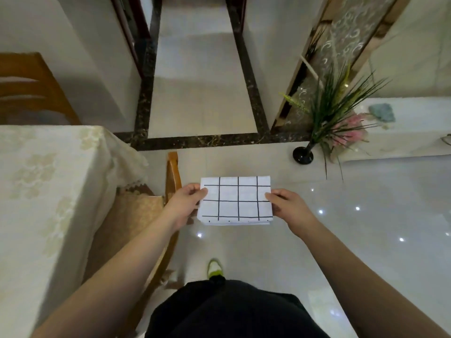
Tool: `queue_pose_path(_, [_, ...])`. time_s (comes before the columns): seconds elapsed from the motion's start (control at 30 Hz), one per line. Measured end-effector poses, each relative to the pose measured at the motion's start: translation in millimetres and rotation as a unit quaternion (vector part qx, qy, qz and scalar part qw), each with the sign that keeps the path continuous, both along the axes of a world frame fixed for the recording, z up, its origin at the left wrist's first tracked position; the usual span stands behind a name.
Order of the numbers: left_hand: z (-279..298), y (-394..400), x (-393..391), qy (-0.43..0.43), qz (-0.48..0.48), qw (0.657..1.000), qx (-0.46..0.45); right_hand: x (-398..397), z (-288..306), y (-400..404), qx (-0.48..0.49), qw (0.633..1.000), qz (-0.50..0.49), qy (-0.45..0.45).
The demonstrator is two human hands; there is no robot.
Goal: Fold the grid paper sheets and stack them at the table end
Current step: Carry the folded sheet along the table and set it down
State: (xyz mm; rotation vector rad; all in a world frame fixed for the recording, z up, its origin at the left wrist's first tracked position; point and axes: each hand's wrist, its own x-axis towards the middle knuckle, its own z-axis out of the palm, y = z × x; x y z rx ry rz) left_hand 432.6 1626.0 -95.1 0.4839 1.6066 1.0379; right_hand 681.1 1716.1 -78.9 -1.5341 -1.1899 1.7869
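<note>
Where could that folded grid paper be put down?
The tablecloth-covered table on the left shows a wide bare stretch up to its far corner. Between the left hand and the table it is tight: a wooden chair fills the gap. Both hands hold the grid paper.

A folded stack of grid paper sheets (236,200) is held flat in the air above the glossy tiled floor (366,228). The left hand (186,204) pinches its left edge and the right hand (289,206) pinches its right edge. To the left stands a table (44,191) under a pale patterned cloth, with a wooden chair (173,176) just beside it. A black vase (303,154) of what seem artificial grasses stands farther off.
</note>
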Motion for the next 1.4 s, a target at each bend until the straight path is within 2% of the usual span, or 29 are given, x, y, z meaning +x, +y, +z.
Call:
queue_pose_path(0.27, [10.1,68.6,-42.8,0.017,0.012,0.999,0.027,-51.2,0.4,96.2,-0.005,0.999,0.037,0.002])
queue_pose_path(0.57, [4.4,155.3,-84.1,0.022,0.14,0.99,-0.004,-123.9,-20.5,234.5,-0.014,0.989,0.144,0.001])
queue_pose_path(0.8, [13.0,216.1,-114.6,0.038,0.229,0.972,-0.023,-187.7,-11.3,330.0,-0.01,0.968,0.25,0.017])
queue_pose_path(1.03, [4.5,232.1,-145.3,0.028,0.338,0.94,-0.037,-262.6,-20.2,377.5,-0.029,0.941,0.338,0.009])
queue_pose_path(1.2, [-3.4,224.1,-185.1,0.005,0.418,0.908,-0.025,-339.0,-27.3,382.1,-0.028,0.914,0.406,-0.004])
queue_pose_path(1.4, [-20.7,193.1,-242.8,-0.012,0.512,0.859,-0.002,-444.5,-32.7,362.9,0.013,0.853,0.52,-0.041])
